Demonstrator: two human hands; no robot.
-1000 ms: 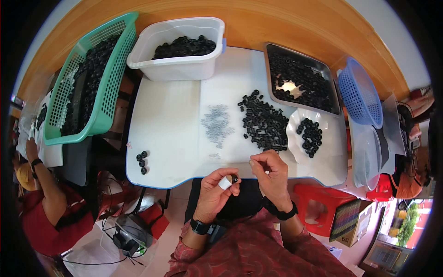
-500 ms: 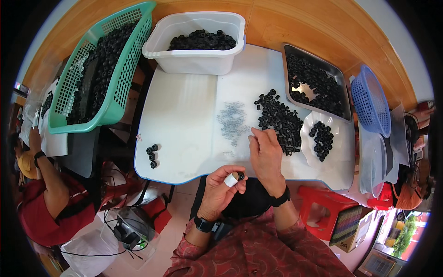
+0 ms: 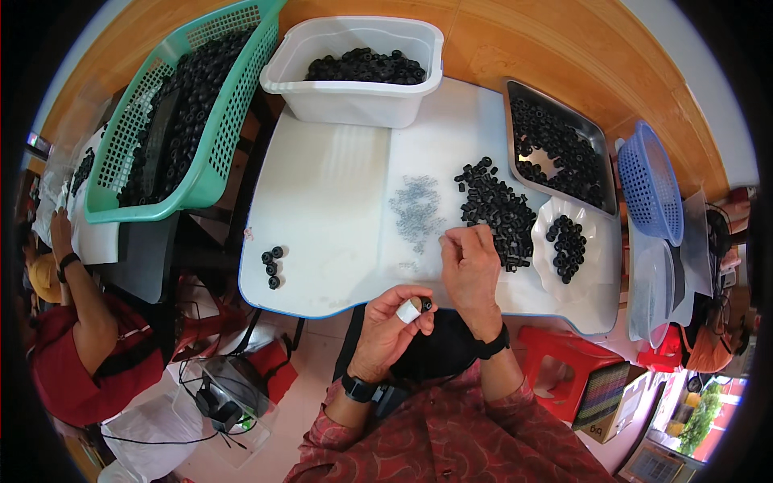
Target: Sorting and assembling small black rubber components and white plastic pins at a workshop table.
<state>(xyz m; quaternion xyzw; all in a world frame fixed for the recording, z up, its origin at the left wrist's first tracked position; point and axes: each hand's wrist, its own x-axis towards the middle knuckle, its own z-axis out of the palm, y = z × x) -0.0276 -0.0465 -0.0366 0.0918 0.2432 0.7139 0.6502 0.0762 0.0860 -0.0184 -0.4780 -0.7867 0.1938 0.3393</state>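
Observation:
My left hand (image 3: 388, 334) is closed around a small black ring-like part (image 3: 426, 304), held just off the table's front edge. A white band (image 3: 409, 311) wraps one digit of that hand. My right hand (image 3: 473, 278) is over the table, thumb and forefinger drawn together; whatever they pinch is too small to make out. Beside its fingertips lies a spread of tiny, pale, shiny pieces (image 3: 415, 211). A heap of short black cylinders (image 3: 499, 213) lies just beyond that hand. To its right, a white wavy-edged dish (image 3: 541, 256) holds round black parts (image 3: 567, 249).
A metal tray (image 3: 510, 129), white tub (image 3: 346, 105) and green basket (image 3: 211, 173) hold black parts. Several black parts (image 3: 274, 268) sit at the table's left. A blue basket (image 3: 651, 185) stands right, a red stool (image 3: 555, 362) below. Another person's arm (image 3: 93, 322) is far left.
The view has shifted slightly, so the table appears further right. My right fingertips have drawn a little toward me, near the pale pieces. My left hand still holds the black part.

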